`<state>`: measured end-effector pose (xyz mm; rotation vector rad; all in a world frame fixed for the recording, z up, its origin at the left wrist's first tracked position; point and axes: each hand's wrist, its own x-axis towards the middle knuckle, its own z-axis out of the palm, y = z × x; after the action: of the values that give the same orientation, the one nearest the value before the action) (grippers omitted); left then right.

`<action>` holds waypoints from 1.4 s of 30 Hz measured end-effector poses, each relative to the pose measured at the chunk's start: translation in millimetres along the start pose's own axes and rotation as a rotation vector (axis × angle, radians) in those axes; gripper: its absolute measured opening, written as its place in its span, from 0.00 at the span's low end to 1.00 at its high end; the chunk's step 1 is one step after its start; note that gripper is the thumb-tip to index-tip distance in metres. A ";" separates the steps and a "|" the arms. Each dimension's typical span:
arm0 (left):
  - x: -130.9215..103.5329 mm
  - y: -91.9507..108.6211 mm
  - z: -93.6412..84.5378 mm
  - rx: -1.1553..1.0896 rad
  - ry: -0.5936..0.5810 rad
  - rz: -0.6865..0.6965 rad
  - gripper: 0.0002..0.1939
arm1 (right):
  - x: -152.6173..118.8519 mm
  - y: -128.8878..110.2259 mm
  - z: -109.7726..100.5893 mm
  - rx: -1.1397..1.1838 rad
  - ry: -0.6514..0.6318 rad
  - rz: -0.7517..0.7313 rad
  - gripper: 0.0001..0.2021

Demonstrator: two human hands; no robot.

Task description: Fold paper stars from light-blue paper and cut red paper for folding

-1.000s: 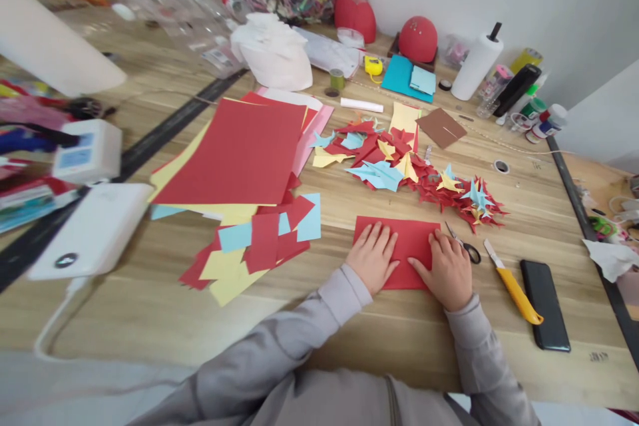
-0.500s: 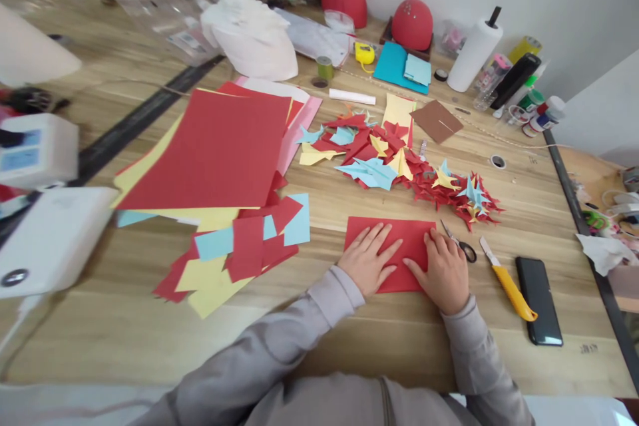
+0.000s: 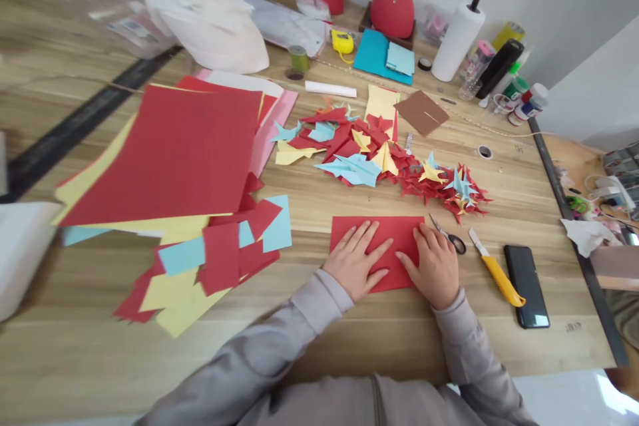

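A red sheet of paper [image 3: 394, 273] lies flat on the wooden table in front of me, its long side running left to right. My left hand [image 3: 357, 259] rests on its left part, fingers spread. On the right edge of the sheet lies my right hand [image 3: 433, 263], flat, with the thumb stretched inward. Just beyond that hand are small scissors [image 3: 452, 238] with black handles. A yellow utility knife [image 3: 499, 276] and a black phone [image 3: 528, 286] lie farther right.
Stacked coloured paper [image 3: 184, 153] and loose cut pieces [image 3: 222, 259] lie to the left. A heap of folded paper shapes [image 3: 354, 168] stretches behind the sheet. Farther back are a brown paper square [image 3: 422, 113], a tape measure [image 3: 342, 42] and several bottles [image 3: 500, 68].
The camera view has turned, so most things appear shifted left. Both hands stay on the red paper in nearly the same pose.
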<state>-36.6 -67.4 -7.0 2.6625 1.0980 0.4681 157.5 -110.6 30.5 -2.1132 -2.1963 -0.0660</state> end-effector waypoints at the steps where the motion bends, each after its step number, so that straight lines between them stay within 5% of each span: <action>1: 0.0 0.0 -0.2 0.000 0.002 0.001 0.29 | 0.0 0.2 0.0 0.008 0.002 0.005 0.26; 9: 0.7 1.6 -0.9 0.001 0.003 -0.010 0.28 | -0.7 -0.6 -3.5 0.019 -0.005 0.015 0.28; 14: 0.4 1.8 -1.5 0.005 -0.010 -0.016 0.28 | -3.4 -14.6 -5.7 0.026 -0.065 -0.122 0.29; 21: -0.8 1.5 -0.7 -0.001 -0.013 -0.023 0.31 | -10.2 -21.8 15.3 0.019 -0.145 -0.162 0.36; 42: -0.5 -0.4 2.3 -0.026 -0.021 0.019 0.40 | -13.0 -14.2 24.8 -0.016 -0.068 -0.195 0.34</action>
<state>-36.3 -67.7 -9.3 2.6516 1.0542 0.4532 142.8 -121.8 5.1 -1.9297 -2.4429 -0.0265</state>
